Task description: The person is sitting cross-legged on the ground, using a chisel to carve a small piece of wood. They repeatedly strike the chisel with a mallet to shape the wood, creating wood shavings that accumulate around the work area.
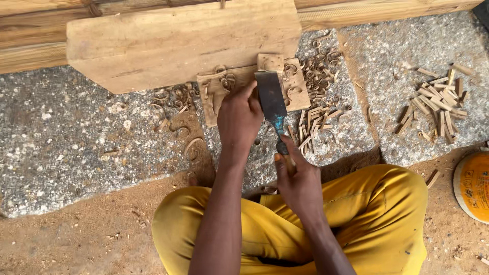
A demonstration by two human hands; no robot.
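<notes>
My right hand grips the handle of a wide flat chisel, whose dark blade points away from me onto a small wooden block. That block rests on a thin wooden board lying on the speckled stone slab. My left hand presses down on the board just left of the blade, fingers touching the blade's edge. Curled wood shavings lie around the board.
A thick timber block lies behind the board, with long planks beyond it. A pile of short cut wood sticks sits at right, more sticks near the chisel. A round yellow lid lies at far right. Sawdust ground surrounds my yellow trousers.
</notes>
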